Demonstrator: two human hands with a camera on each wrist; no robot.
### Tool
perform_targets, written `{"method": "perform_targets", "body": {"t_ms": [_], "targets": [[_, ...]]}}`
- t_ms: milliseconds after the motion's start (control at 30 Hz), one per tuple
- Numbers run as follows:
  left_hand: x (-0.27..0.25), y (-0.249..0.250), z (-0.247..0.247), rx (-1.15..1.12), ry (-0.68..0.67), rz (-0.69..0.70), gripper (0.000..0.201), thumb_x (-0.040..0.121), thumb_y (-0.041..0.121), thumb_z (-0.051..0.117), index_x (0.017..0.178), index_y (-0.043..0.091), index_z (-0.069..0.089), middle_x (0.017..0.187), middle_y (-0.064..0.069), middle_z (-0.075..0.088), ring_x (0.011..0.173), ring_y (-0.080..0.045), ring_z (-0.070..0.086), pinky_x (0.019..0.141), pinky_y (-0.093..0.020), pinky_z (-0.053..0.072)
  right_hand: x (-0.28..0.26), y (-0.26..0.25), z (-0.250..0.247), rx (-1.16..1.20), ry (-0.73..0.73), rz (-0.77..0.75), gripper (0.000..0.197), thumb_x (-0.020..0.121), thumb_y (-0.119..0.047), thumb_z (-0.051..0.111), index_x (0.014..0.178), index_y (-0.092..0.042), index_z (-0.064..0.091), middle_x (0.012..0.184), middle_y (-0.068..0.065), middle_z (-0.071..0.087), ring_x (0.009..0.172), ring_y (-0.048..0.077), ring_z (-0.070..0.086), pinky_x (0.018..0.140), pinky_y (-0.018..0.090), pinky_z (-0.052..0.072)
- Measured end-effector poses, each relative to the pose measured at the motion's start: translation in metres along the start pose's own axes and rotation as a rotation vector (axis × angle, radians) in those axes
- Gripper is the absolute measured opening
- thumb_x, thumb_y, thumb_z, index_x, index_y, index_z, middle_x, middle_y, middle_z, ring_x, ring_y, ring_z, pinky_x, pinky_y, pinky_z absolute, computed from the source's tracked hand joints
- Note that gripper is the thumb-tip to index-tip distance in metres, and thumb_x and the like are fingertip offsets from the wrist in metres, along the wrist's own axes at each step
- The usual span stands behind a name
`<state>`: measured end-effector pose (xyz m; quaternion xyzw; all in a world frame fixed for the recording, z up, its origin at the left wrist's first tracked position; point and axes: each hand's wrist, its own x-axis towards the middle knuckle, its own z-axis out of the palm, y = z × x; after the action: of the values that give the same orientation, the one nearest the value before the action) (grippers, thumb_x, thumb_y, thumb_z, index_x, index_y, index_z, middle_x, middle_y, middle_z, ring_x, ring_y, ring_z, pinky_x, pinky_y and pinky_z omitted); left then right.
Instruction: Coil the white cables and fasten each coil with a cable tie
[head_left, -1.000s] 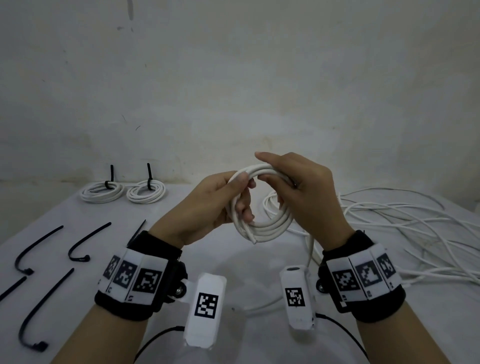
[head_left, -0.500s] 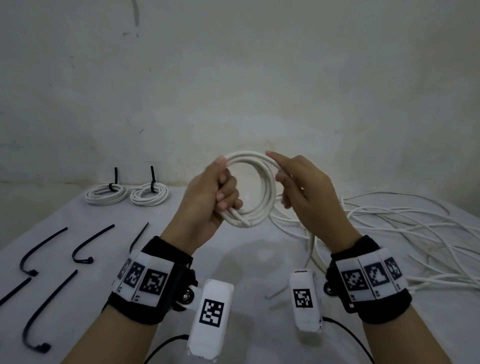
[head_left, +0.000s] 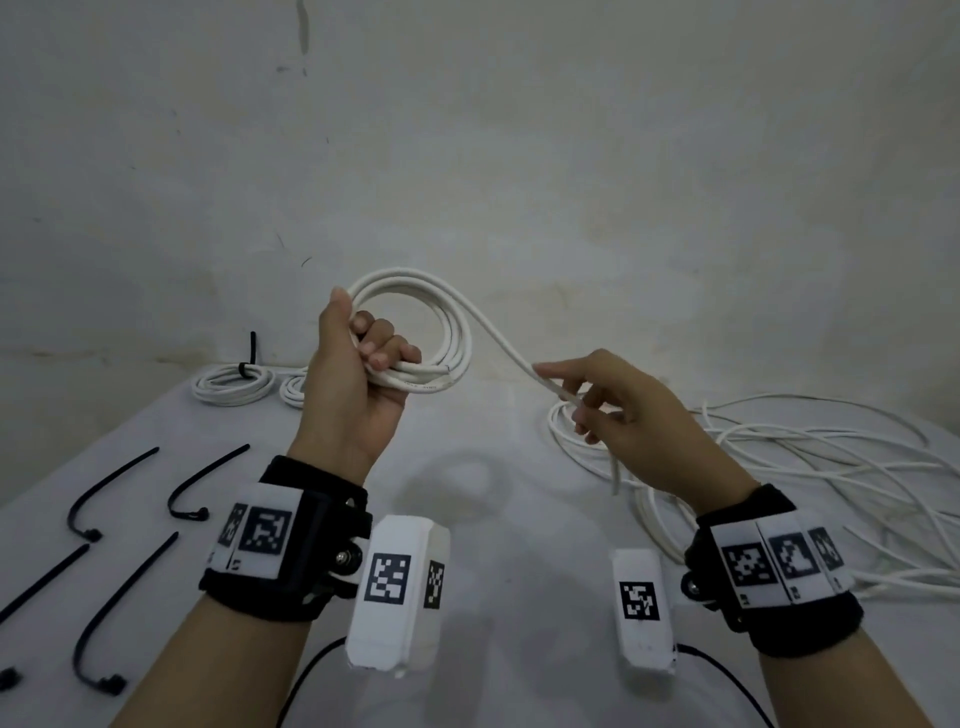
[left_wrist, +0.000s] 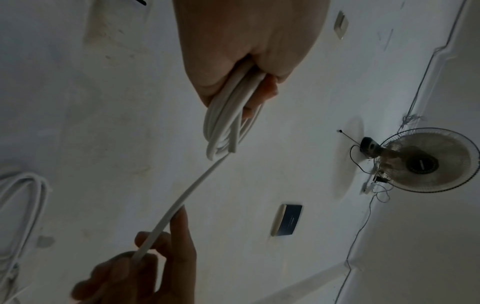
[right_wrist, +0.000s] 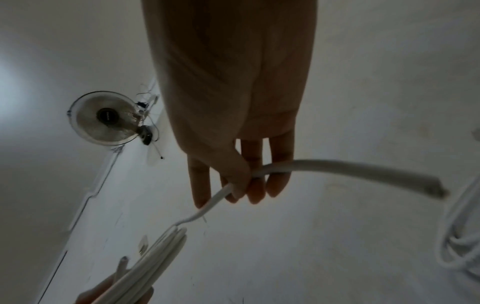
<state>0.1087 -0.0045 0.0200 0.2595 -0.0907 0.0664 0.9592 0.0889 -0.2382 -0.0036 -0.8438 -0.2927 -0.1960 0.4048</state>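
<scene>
Holding a coil of white cable (head_left: 415, 332) up above the table (head_left: 519, 519), the left hand (head_left: 353, 384) has its grip closed around the bundled loops, fingers curled over the lower strands and thumb up along the side. From the top of the coil one strand (head_left: 498, 338) runs down and to the right into the right hand (head_left: 623, 421), whose grip pinches it between the thumb and the fingers; the right wrist view shows the cable's cut end (right_wrist: 439, 192) sticking out past that hand. Under and behind the right hand lies a loose heap of white cables (head_left: 805, 467), spread over the right part of the table. At the far left edge rest two finished coils (head_left: 234, 384), the nearer one plainly bound with a black tie (head_left: 252, 353). Several loose black cable ties (head_left: 104, 493) lie on the left side of the table, well apart from both hands.
</scene>
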Motion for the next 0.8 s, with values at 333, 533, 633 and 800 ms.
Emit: {"method": "perform_targets", "body": {"t_ms": [333, 533, 633, 800], "targets": [[-0.006, -0.013, 0.005, 0.156, 0.015, 0.042, 0.038, 0.1, 0.037, 0.039, 0.067, 0.018, 0.036, 0.044, 0.008, 0.029, 0.035, -0.005, 0.03, 0.049, -0.019, 0.044, 0.001, -0.036, 0.002, -0.623, -0.052, -0.376, 0.056, 0.068, 0.018, 0.048, 0.1, -0.019, 0.075, 0.084, -0.005, 0.064, 0.071, 0.018, 0.053, 0.069, 0.033, 0.039], [-0.01, -0.013, 0.006, 0.239, -0.036, 0.018, 0.033, 0.096, 0.031, 0.048, 0.067, 0.019, 0.036, 0.045, 0.009, 0.025, 0.037, -0.005, 0.027, 0.049, -0.017, 0.039, -0.004, -0.055, 0.007, -0.7, -0.116, -0.349, 0.055, 0.064, 0.024, 0.063, 0.097, -0.018, 0.075, 0.082, -0.005, 0.063, 0.071, 0.018, 0.053, 0.068, 0.03, 0.034], [-0.011, -0.011, 0.005, 0.224, -0.06, -0.021, 0.033, 0.096, 0.027, 0.048, 0.067, 0.02, 0.035, 0.044, 0.009, 0.024, 0.035, -0.005, 0.026, 0.047, -0.017, 0.038, -0.003, -0.05, 0.001, -0.717, -0.125, -0.283, 0.053, 0.066, 0.022, 0.061, 0.096, -0.019, 0.075, 0.081, -0.005, 0.061, 0.071, 0.018, 0.052, 0.062, 0.03, 0.032], [-0.012, 0.003, 0.005, 0.211, -0.145, -0.114, 0.035, 0.097, 0.033, 0.041, 0.065, 0.019, 0.036, 0.039, 0.009, 0.024, 0.03, -0.005, 0.024, 0.042, -0.015, 0.037, -0.001, -0.026, -0.035, -0.658, 0.106, -0.158, 0.047, 0.075, 0.018, 0.052, 0.101, -0.014, 0.075, 0.081, 0.005, 0.06, 0.075, 0.028, 0.054, 0.06, 0.041, 0.046]]}}
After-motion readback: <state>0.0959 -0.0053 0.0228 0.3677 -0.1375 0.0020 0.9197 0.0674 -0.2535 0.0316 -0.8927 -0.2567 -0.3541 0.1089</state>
